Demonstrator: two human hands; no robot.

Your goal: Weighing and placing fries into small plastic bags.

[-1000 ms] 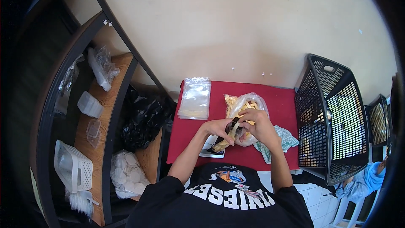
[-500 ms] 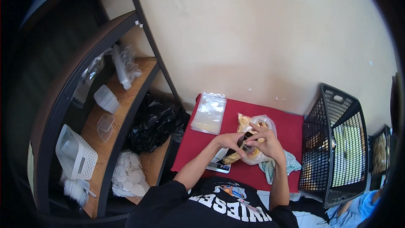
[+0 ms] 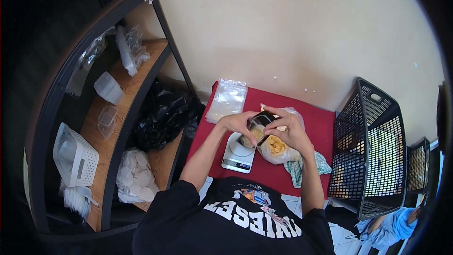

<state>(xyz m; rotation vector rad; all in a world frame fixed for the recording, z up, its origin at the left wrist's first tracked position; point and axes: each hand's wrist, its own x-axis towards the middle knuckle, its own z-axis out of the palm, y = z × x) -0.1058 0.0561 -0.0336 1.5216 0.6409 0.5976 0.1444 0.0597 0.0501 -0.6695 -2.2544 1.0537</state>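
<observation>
I count two hands at work over the red table [image 3: 317,123]. My left hand [image 3: 238,123] is curled around the side of one small clear tub [image 3: 257,130] with a dark rim, and my right hand [image 3: 289,130] grips the same tub from the other side, fingers bent over its top. The tub is tilted and sits above one white kitchen scale [image 3: 238,153] near the table's front edge. Just to the right of the scale, touching my right hand, lies one clear bag of yellow snack pieces [image 3: 276,147]. One stack of empty clear bags [image 3: 228,100] lies at the table's back left corner, and one checked green cloth [image 3: 302,170] hangs over the front edge.

To the right of the table stand two black plastic crates [image 3: 373,151], the second mostly cut off at the picture's rim. On the wooden shelf [image 3: 120,108] to the left I see one white basket [image 3: 75,153], a few clear tubs and one black bag [image 3: 163,118]; their exact number is hard to make out. The tub's contents are partly hidden by my fingers, and the scale's display is too small to make out.
</observation>
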